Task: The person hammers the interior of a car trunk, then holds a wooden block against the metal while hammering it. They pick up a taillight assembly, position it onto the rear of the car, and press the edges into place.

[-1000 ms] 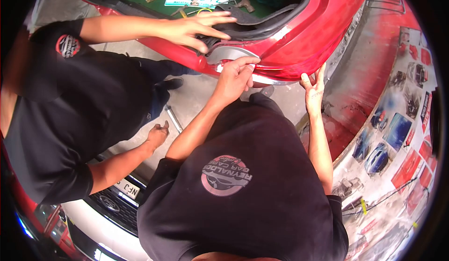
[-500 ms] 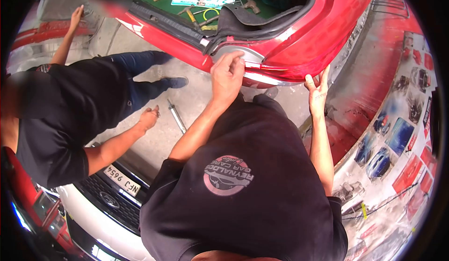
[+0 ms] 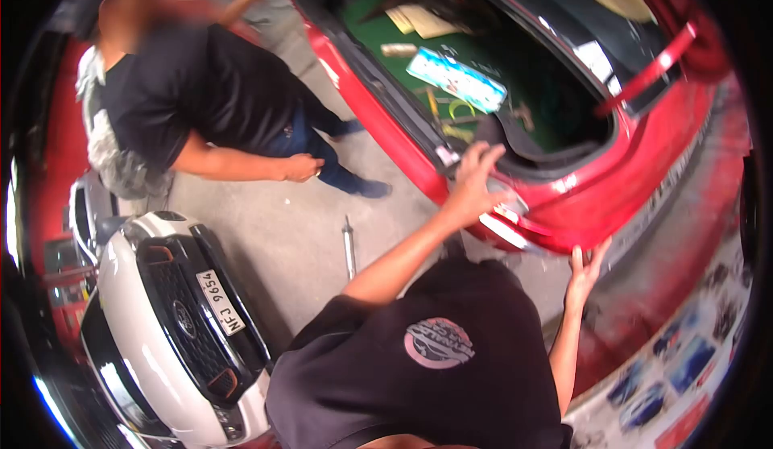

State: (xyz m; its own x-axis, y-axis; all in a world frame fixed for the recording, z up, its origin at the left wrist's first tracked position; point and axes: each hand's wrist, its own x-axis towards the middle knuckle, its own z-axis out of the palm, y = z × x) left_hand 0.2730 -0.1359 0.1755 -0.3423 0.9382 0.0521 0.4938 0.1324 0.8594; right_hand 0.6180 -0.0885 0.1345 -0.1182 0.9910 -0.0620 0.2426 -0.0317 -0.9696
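Red tail light (image 3: 551, 238), red car's (image 3: 636, 199) rear corner: probably stiff, slippery, crackable; hold both ends. Your left hand (image 3: 473, 190) spread, inner end; right hand (image 3: 585, 270) fingers parted, outer edge.

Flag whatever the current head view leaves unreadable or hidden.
All in the head view:
Left hand: palm contact, hidden by the hand itself.
Right hand: exact grip on the red car, blurred.
Blue-and-white plate: lettering, blurred and washed out.
Posters: far side, cut off by the dark lens border.
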